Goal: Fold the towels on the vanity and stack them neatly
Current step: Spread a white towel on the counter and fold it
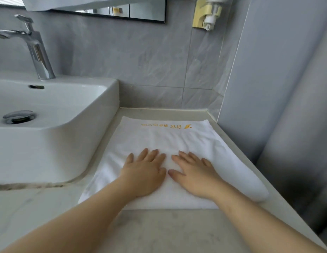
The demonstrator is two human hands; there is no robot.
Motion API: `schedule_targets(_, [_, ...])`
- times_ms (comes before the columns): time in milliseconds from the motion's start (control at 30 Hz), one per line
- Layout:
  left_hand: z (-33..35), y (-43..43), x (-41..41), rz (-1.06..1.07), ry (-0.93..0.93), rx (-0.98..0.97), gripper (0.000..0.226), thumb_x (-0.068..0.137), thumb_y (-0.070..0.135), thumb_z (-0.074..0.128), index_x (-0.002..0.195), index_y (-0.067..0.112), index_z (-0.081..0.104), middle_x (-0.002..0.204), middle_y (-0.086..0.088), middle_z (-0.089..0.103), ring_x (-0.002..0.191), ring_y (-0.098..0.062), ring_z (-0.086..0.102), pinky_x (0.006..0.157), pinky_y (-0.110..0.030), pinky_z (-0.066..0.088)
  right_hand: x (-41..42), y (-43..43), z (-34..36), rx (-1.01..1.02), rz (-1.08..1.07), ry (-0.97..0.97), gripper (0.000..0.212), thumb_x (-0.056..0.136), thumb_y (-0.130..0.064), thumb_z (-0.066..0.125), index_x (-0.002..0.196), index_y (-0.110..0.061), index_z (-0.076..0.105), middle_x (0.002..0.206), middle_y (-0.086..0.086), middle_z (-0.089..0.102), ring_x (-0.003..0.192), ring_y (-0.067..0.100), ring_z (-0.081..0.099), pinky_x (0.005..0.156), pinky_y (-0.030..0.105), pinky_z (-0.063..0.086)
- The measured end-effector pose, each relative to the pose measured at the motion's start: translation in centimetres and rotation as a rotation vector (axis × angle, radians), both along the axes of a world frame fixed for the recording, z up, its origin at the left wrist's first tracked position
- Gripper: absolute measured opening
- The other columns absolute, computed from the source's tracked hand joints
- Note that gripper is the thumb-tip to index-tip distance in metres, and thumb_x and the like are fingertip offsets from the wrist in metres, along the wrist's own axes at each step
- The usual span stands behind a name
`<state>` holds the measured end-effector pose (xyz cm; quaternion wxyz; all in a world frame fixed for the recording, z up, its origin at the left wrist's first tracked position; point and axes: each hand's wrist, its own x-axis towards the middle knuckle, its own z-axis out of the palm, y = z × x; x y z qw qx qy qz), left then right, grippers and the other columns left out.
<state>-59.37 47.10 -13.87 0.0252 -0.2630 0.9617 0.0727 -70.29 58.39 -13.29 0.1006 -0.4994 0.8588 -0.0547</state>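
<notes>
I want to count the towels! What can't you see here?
Head view:
- Towel count: white towel lies folded; left hand and right hand cover its middle.
- Gold lettering: upside down, too small.
- Wall dispenser: top cut by upper edge.
- Faucet: spout cut by left edge.

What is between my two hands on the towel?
Only a narrow strip of bare white towel separates the left hand and right hand in the head view; both lie flat on it.

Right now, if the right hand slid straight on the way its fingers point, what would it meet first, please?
The right hand lies flat on the white towel; sliding on, it would probably cross the gold embroidered lettering first, narrowly missing the left hand.
</notes>
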Motion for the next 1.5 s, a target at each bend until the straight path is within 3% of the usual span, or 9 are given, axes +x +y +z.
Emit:
schedule_targets(267, [-0.6, -1.8, 4.5, 0.153, -0.025, -0.053, 0.057, 0.097, 0.053, 0.013, 0.150, 0.032, 0.002, 0.159, 0.006, -0.002, 0.146, -0.015, -0.004, 0.118, -0.038, 0.000, -2.4, 5.9, -1.1, 0.010, -0.285, 0.051, 0.074, 0.093, -0.063, 0.018, 0.152, -0.022, 0.002, 0.159, -0.006, -0.006, 0.146, 0.011, -0.006, 0.117, 0.031, 0.000])
schedule_targets(433, [0.1, -2.0, 6.0, 0.253, -0.056, -0.066, 0.053, 0.100, 0.043, 0.013, 0.150, 0.026, 0.006, 0.159, 0.003, -0.001, 0.146, -0.018, -0.003, 0.117, -0.044, 0.004, -2.4, 7.1, -0.6, 0.027, -0.416, 0.064, 0.076, 0.095, -0.060, 0.019, 0.152, -0.013, 0.003, 0.160, 0.002, -0.004, 0.147, 0.016, -0.004, 0.118, 0.034, 0.001])
schedule_targets(633, [0.0, 1.6, 3.5, 0.106, 0.059, -0.029, 0.056, 0.100, 0.044, 0.021, 0.150, 0.028, 0.005, 0.159, 0.005, -0.004, 0.146, -0.016, -0.007, 0.117, -0.039, -0.001, 0.9, 4.2, -0.8, -0.045, -0.166, 0.022, 0.065, 0.098, -0.051, 0.024, 0.152, -0.019, 0.008, 0.160, -0.002, -0.002, 0.147, 0.014, -0.004, 0.118, 0.034, 0.001])
schedule_targets(767, [-0.7, -0.7, 5.0, 0.174, -0.041, -0.033, 0.061, 0.096, 0.056, 0.014, 0.150, 0.030, 0.004, 0.159, 0.006, -0.001, 0.146, -0.016, -0.003, 0.118, -0.041, 0.003, -2.1, 6.0, -1.1, 0.014, -0.330, 0.029, 0.076, 0.094, -0.062, 0.020, 0.152, -0.017, 0.003, 0.160, -0.002, -0.005, 0.146, 0.013, -0.005, 0.119, 0.034, 0.001])
schedule_targets(867, [0.5, -1.9, 4.7, 0.233, -0.036, -0.101, 0.052, 0.100, 0.044, 0.016, 0.148, 0.025, 0.020, 0.157, 0.001, 0.012, 0.146, -0.017, 0.003, 0.116, -0.045, 0.007, -3.4, 5.5, -0.5, 0.017, -0.405, 0.095, 0.073, 0.095, -0.057, 0.023, 0.151, -0.011, 0.011, 0.160, 0.004, 0.004, 0.147, 0.018, 0.001, 0.118, 0.036, 0.007])
schedule_targets(967, [1.7, -1.6, 0.8, 0.153, 0.156, -0.128, 0.048, 0.101, 0.028, 0.022, 0.149, 0.025, 0.018, 0.159, 0.001, 0.006, 0.146, -0.019, -0.002, 0.117, -0.044, 0.004, -2.9, 1.1, 0.3, -0.159, -0.224, 0.214, 0.057, 0.098, -0.044, 0.029, 0.147, -0.016, 0.021, 0.158, 0.004, 0.013, 0.146, 0.022, 0.005, 0.117, 0.038, 0.011])
schedule_targets(1067, [1.0, -2.0, -2.9, 0.057, 0.140, -0.023, 0.053, 0.100, 0.030, 0.023, 0.150, 0.027, 0.007, 0.159, 0.003, 0.001, 0.146, -0.020, -0.003, 0.116, -0.043, 0.005, -2.5, -3.3, 0.1, -0.137, -0.084, 0.101, 0.053, 0.100, -0.044, 0.027, 0.149, -0.029, 0.016, 0.159, -0.002, 0.007, 0.147, 0.023, 0.002, 0.117, 0.040, 0.008])
schedule_targets(1333, [-1.1, -6.3, -3.0, 0.173, 0.023, -0.026, 0.062, 0.094, 0.059, 0.015, 0.150, 0.031, 0.008, 0.159, 0.004, 0.001, 0.146, -0.018, -0.002, 0.117, -0.040, 0.002, -8.7, -2.6, -1.3, -0.016, -0.340, 0.068, 0.072, 0.092, -0.064, 0.021, 0.152, -0.024, 0.009, 0.160, -0.005, 0.001, 0.147, 0.017, 0.000, 0.115, 0.037, 0.004])
schedule_targets(1500, [-0.9, -7.0, -1.8, 0.200, 0.047, -0.033, 0.060, 0.096, 0.055, 0.016, 0.150, 0.028, 0.011, 0.159, 0.001, 0.004, 0.146, -0.018, 0.001, 0.117, -0.040, 0.003, -9.6, -1.1, -1.8, -0.045, -0.430, 0.075, 0.073, 0.094, -0.061, 0.021, 0.151, -0.015, 0.016, 0.159, 0.001, 0.009, 0.146, 0.017, 0.005, 0.116, 0.037, 0.009])
